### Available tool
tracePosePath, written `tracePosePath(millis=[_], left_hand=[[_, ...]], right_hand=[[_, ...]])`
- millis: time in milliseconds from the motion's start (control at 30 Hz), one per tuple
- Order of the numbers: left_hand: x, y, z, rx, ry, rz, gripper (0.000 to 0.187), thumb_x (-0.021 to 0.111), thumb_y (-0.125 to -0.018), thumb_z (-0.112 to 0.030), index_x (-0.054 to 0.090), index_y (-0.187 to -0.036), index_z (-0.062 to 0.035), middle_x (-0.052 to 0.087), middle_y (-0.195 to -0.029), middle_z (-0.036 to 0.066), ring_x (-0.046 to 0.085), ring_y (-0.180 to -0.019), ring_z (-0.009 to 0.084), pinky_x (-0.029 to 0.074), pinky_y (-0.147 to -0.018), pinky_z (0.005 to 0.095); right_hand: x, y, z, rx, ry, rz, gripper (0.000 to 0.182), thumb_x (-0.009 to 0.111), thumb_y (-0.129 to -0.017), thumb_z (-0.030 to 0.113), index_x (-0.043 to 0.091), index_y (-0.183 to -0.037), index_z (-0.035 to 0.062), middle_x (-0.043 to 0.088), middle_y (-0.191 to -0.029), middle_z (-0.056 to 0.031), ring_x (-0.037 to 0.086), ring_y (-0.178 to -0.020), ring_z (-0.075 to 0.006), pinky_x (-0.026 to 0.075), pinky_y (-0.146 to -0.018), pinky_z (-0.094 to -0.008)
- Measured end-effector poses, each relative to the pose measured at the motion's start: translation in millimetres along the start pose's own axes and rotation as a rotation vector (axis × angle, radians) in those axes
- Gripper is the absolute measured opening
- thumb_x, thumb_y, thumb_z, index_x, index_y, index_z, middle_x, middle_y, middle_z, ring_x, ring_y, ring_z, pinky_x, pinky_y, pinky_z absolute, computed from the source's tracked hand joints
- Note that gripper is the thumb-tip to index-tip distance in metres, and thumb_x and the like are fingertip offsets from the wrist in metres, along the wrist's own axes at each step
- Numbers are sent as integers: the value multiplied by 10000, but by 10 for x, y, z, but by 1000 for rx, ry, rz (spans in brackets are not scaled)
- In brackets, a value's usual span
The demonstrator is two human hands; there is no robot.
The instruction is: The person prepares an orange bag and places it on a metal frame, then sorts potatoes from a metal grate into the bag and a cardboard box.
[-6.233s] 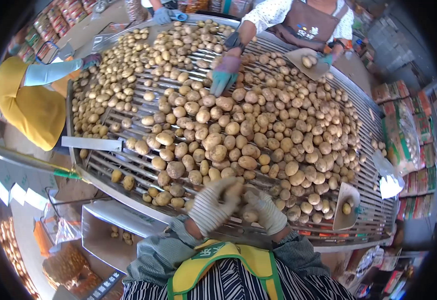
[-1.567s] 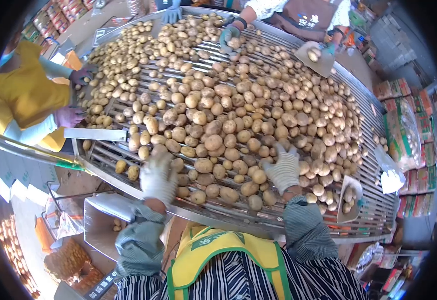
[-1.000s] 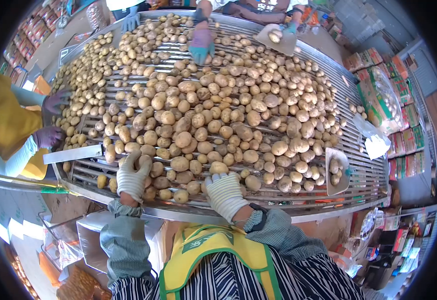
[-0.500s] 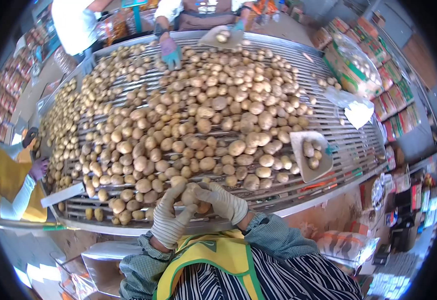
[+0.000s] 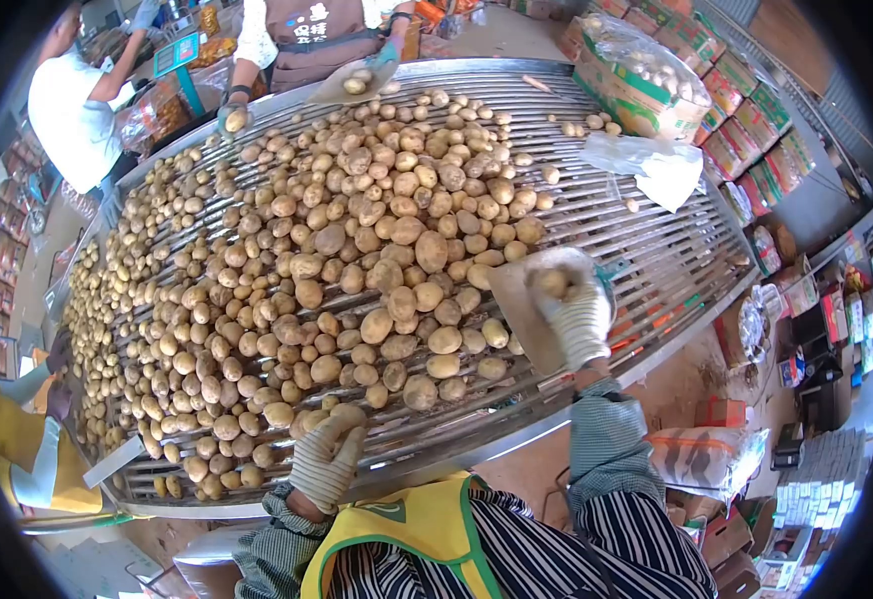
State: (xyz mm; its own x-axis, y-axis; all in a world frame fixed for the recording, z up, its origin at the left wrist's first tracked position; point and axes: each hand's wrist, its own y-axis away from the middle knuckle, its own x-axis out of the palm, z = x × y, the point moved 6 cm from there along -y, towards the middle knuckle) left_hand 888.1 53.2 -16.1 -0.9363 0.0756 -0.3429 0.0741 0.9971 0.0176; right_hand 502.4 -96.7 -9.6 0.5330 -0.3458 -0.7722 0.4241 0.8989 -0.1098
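Note:
Pale striped gloves cover both of my hands. My right hand [image 5: 574, 324] reaches into the scoop [image 5: 526, 309] at the right of the rack, its fingers closed around a potato beside or among others there. At the near edge, my left hand [image 5: 325, 457] rests by the potatoes [image 5: 279, 415], its thumb and fingers curved apart; nothing shows between them. Many potatoes [image 5: 397, 250] of mixed sizes lie heaped over the slatted metal rack [image 5: 646, 270].
Across the rack a person in a brown apron [image 5: 317, 40] holds another scoop [image 5: 352, 82]. Another person in white [image 5: 75, 115] stands far left, and one in yellow [image 5: 32, 439] at left. A potato box [image 5: 636, 90] and plastic bag [image 5: 646, 160] lie at back right.
My hands were together around a potato at the near edge. They have parted: my right hand moved right into the scoop. The view has shifted, and the co-worker opposite now holds a potato.

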Motion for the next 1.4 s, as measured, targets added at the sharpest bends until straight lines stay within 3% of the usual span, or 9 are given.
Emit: tracePosePath(millis=[233, 300, 500, 567, 767, 867, 1000, 1167, 1400], left_hand=[[-15, -22, 27, -174, -132, -36, 171, 620, -934, -75, 693, -1080, -25, 686, -849, 81, 652, -767, 143, 525, -703, 279], [-8, -10, 74, -222, -130, -62, 154, 622, -924, -67, 695, -1055, -31, 663, -811, 73, 641, -751, 147, 519, -695, 281], [13, -89, 227, -86, -220, 1, 184, 624, -927, -76, 693, -1093, -35, 709, -908, 106, 678, -849, 211, 530, -762, 321], [-33, -51, 265, -82, -218, 1, 195, 628, -929, -82, 693, -1108, -38, 714, -929, 110, 681, -839, 204, 533, -762, 316], [-220, 75, 539, -305, -84, -85, 190, 612, -933, -69, 685, -1098, -8, 696, -879, 71, 647, -749, 141, 527, -716, 282], [-262, 87, 621, -303, 51, -97, 192, 602, -936, -72, 682, -1091, 10, 677, -872, 57, 625, -746, 115, 519, -708, 268], [-281, 107, 756, -373, 223, -52, 207, 575, -965, -90, 668, -1110, 25, 670, -896, 49, 619, -758, 109, 524, -719, 266], [-519, 66, 654, -369, 465, -71, 237, 583, -986, -125, 653, -1144, 37, 693, -920, 73, 649, -803, 131, 546, -761, 276], [-774, 93, 866, -558, 990, -86, 446, 578, -999, -319, 566, -1266, 39, 687, -1095, 160, 690, -937, 269, 570, -863, 384]], right_hand=[[13, -292, -139, 14, 636, -61, 711, 746, -721, 534, 618, -1243, 68, 590, -1284, -163, 510, -1227, -362, 428, -1024, -471], [-63, -172, 495, -340, 475, -196, 554, 638, -817, 449, 612, -1228, 78, 612, -1258, -150, 571, -1160, -363, 432, -1018, -514], [1350, 429, 1322, -622, 216, 533, 619, 732, -763, 437, 596, -1280, 124, 630, -1153, -152, 590, -1044, -340, 417, -965, -585], [1469, 754, 1519, -726, 328, 432, 625, 727, -765, 447, 590, -1301, 157, 625, -1151, -132, 557, -1100, -329, 408, -960, -597], [1655, 1123, 1535, -632, 347, 568, 642, 746, -748, 473, 607, -1277, 138, 598, -1216, -139, 516, -1187, -349, 401, -956, -600], [1474, 1050, 1657, -522, 37, 854, 489, 718, -812, 444, 692, -1117, 63, 684, -1047, -205, 637, -1046, -360, 498, -913, -467], [1297, 182, 1515, -366, 78, 325, 575, 694, -839, 459, 628, -1228, 40, 680, -1098, -221, 662, -1036, -333, 532, -911, -429], [1655, -113, 1484, -324, 643, 248, 683, 698, -842, 427, 491, -1386, 69, 585, -1243, -268, 621, -1121, -367, 524, -943, -443], [1516, 441, 1757, -106, -152, 664, 671, 806, -749, 351, 584, -1322, 80, 633, -1202, -233, 648, -1100, -297, 553, -932, -407]])
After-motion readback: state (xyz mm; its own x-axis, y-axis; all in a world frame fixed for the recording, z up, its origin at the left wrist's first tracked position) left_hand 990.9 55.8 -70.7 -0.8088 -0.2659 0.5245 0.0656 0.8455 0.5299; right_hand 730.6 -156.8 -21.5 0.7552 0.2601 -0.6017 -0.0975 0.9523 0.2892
